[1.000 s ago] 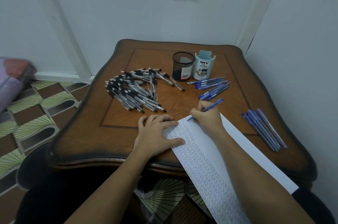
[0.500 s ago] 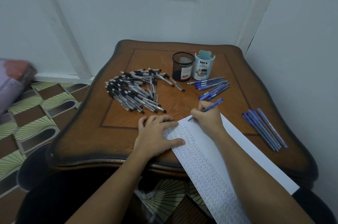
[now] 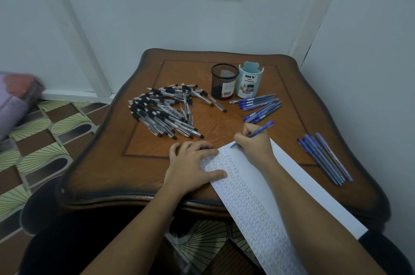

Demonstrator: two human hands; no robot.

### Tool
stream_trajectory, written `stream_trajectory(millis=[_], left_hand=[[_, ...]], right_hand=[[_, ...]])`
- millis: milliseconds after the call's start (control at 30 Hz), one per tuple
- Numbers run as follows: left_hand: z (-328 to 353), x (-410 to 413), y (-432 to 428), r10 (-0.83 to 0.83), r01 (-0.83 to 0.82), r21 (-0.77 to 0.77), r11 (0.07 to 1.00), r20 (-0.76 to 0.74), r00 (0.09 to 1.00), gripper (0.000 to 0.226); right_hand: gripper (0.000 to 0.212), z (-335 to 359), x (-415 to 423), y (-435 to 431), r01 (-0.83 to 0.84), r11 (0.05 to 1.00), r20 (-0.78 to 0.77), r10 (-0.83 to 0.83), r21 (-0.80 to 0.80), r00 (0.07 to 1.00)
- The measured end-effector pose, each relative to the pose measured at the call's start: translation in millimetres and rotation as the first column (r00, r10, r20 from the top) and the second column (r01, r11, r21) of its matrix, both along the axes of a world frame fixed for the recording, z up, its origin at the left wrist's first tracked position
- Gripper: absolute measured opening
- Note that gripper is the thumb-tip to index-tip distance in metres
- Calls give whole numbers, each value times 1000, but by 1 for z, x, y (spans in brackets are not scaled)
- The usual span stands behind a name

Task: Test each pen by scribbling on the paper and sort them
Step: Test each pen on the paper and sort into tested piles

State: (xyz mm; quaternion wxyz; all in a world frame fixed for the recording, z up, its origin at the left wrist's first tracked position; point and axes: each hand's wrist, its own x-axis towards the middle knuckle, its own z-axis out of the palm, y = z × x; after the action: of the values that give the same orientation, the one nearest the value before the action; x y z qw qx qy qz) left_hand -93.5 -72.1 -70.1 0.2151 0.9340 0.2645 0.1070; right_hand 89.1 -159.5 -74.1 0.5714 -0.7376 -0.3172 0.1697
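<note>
A long white paper [image 3: 298, 187] covered in scribbles lies diagonally over the near edge of the wooden table [image 3: 139, 162]. My right hand [image 3: 254, 143] grips a blue pen [image 3: 261, 129] with its tip on the paper's far left corner. My left hand [image 3: 190, 167] rests flat, fingers spread, pressing the paper's left edge. A heap of several black pens [image 3: 165, 113] lies at the left of the table. Several blue pens [image 3: 258, 105] lie in the middle right, and another group of blue pens [image 3: 324, 158] lies at the right edge.
A black mesh pen cup [image 3: 224, 81] and a light blue desk organizer [image 3: 249, 82] stand side by side at the back of the table. Walls close in behind and to the right. A patterned floor [image 3: 45, 140] shows at left.
Almost nothing differs; my right hand and the blue pen stay at the paper's top corner, and my left hand has not moved.
</note>
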Motion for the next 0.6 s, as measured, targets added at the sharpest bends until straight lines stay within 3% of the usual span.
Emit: stream_trajectory(millis=[300,500,600], left_hand=[[-1,0,0,2,-1,-11,1000,16,1000,85],[-3,0,2,-3,3,-20,1000,18,1000,86],[-3,0,2,-5,5,-15,1000,11,1000,87]], right_hand=[[41,-1,2,1,18,999,-26,-17,41,1000],[45,18,10,2,205,977,-422,-163,55,892],[44,24,10,3,189,980,-472,-137,65,871]])
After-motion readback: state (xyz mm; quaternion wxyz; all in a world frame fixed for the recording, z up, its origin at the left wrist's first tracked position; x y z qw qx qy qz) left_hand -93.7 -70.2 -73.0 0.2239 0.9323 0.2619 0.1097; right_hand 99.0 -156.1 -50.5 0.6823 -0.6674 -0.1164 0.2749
